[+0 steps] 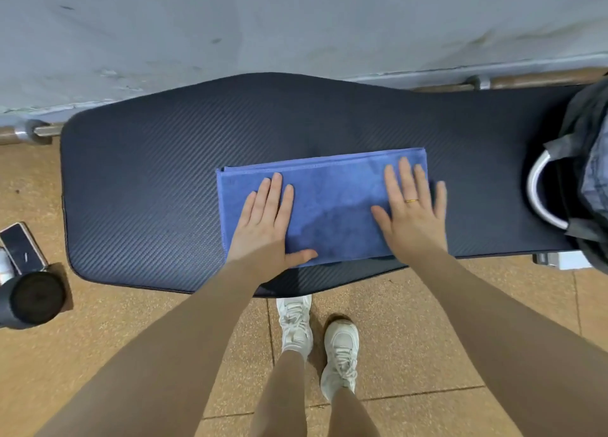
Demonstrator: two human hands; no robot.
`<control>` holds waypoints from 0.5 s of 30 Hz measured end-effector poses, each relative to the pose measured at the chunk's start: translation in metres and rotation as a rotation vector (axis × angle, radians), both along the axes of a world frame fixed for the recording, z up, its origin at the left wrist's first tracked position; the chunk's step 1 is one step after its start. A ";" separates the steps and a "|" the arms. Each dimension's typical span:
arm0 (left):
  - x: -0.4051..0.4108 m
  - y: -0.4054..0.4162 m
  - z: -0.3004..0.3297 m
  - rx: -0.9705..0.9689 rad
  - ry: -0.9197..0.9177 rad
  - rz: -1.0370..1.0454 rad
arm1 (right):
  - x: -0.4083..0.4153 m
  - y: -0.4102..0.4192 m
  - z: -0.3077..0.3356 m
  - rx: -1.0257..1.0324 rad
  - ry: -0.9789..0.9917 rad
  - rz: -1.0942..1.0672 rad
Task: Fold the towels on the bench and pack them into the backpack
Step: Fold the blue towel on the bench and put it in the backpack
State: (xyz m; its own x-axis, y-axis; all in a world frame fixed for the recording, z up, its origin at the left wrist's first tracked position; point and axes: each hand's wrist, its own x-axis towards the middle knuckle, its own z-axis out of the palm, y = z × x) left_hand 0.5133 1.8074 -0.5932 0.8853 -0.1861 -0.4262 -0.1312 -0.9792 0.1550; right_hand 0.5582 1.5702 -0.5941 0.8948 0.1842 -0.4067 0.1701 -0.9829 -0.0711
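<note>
Two white trainers [316, 338] stand on the tan floor at the near edge, just short of the black padded bench [148, 180]. On the bench centre lies a blue towel [332, 203], already folded into a long band with stacked edges showing along its far side. Left hand [263, 226] rests flat on the towel's near-left part, fingers spread and straight, gripping nothing. Right hand [411, 213], wearing a ring, presses flat on the right end, fingers likewise apart, the little finger overhanging the towel's right edge onto the bench. Judged step: smoothing before a further fold. A dark backpack [589, 173] sits at the right end of the bench, partly out of frame; whether its mouth is open cannot be told. Only one towel is visible. Risks: the towel's near edge lies close to the bench's near rim, so a sliding press toward the person could drag it off onto the floor; uneven pressure could skew the stacked layers. A phone [23, 249] and a dark bottle [33, 300] lie on the floor at left, well apart from the work.
</note>
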 end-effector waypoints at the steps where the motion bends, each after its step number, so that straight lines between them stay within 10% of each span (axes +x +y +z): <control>1: 0.001 -0.001 0.003 -0.001 0.016 0.000 | 0.001 -0.013 0.004 -0.039 0.053 -0.044; 15: 0.022 -0.043 0.023 -0.089 -0.076 -0.114 | -0.001 -0.005 0.040 0.637 0.208 -0.996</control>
